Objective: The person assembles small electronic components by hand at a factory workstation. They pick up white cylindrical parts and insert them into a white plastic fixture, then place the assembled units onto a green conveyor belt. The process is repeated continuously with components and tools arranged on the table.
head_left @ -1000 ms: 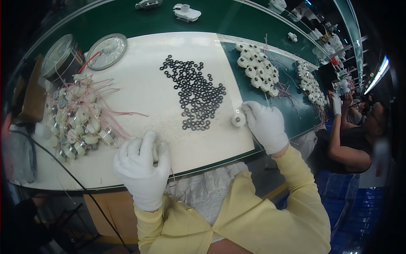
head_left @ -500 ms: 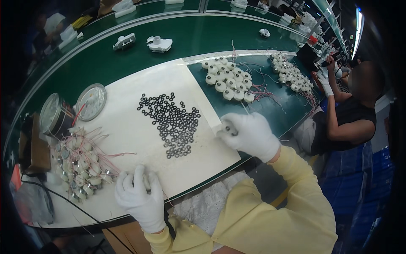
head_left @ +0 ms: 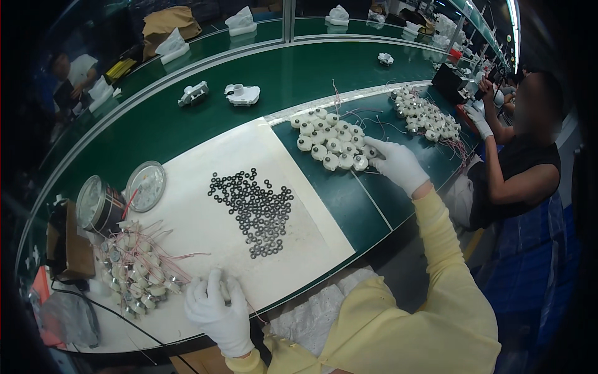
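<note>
My white-gloved right hand (head_left: 400,164) reaches to the near right edge of a cluster of small white motors (head_left: 333,146) with dark rings on top, standing on the green surface. Its fingers close on one small motor (head_left: 369,151) at that edge. At the front of the white board my gloved left hand (head_left: 218,315) is curled, with a pale small motor (head_left: 225,292) mostly hidden between thumb and fingers. A thin pink wire trails out beside it. Loose black rings (head_left: 255,209) lie spread across the white board (head_left: 311,230) between my hands.
Left of my left hand lies a heap of wired motors (head_left: 140,268). Behind it stand an open tin (head_left: 99,204) and a round lid (head_left: 146,186). White housings (head_left: 243,95) sit on the green belt (head_left: 293,68). A co-worker (head_left: 517,156) sits at right near another motor cluster (head_left: 427,114).
My right hand has moved away and to the right with a motor, from the white board's edge to the cluster. My left hand keeps its grip near the board's front. The view has shifted slightly.
</note>
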The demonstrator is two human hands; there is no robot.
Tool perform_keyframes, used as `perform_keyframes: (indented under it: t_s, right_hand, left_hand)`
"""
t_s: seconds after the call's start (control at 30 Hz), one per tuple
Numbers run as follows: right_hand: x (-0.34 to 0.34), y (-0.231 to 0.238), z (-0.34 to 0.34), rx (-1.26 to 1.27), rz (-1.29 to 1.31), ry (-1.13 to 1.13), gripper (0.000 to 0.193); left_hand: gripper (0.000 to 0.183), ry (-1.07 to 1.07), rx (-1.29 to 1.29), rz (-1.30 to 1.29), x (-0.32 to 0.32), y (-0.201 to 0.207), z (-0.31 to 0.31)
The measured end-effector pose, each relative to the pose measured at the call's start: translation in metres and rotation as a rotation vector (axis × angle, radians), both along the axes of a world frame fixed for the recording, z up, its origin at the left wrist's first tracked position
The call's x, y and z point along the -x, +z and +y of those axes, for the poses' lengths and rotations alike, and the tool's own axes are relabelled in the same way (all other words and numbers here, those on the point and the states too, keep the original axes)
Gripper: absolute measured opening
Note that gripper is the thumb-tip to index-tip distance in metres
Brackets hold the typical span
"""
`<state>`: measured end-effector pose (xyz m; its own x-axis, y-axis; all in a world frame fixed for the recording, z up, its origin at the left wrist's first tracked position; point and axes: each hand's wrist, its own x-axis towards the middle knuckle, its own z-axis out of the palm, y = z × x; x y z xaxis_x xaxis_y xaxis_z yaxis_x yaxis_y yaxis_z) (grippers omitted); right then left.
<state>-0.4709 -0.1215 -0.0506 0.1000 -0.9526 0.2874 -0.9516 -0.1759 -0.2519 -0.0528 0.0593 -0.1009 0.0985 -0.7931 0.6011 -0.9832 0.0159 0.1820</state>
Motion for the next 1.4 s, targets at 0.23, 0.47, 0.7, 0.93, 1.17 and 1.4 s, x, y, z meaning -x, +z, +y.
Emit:
perform_keyframes:
  t_s: [0.23, 0.47, 0.7, 0.93, 1.17, 1.4]
  right_hand:
    - [0.004, -0.003, 0.001, 0.011, -0.129, -0.065, 0.017]
    - [0.001, 0.008, 0.009, 0.116, -0.141, 0.037, 0.015]
    - [-0.074, 0.014, 0.085, 0.328, -0.814, 0.275, 0.025]
    - [-0.217, -0.001, 0.138, -0.916, -1.539, 0.440, 0.112]
    - [-0.179, -0.046, 0.115, -1.389, -2.099, 0.711, 0.093]
    - [-0.169, -0.014, 0.112, -1.516, -2.196, 0.120, 0.083]
  left_hand:
    - [0.024, -0.017, 0.022, -0.004, 0.004, 0.003, -0.001]
    - [0.015, -0.047, 0.042, -0.004, -0.005, -0.008, 0.000]
    - [0.014, -0.270, 0.196, 0.151, 0.019, 0.036, 0.024]
    - [0.023, -0.477, 0.217, 0.194, 0.071, 0.069, -0.013]
    - [0.035, -0.024, 0.234, -0.028, -0.013, 0.057, -0.031]
    - [0.044, 0.264, -0.019, -0.159, -0.148, 0.059, -0.085]
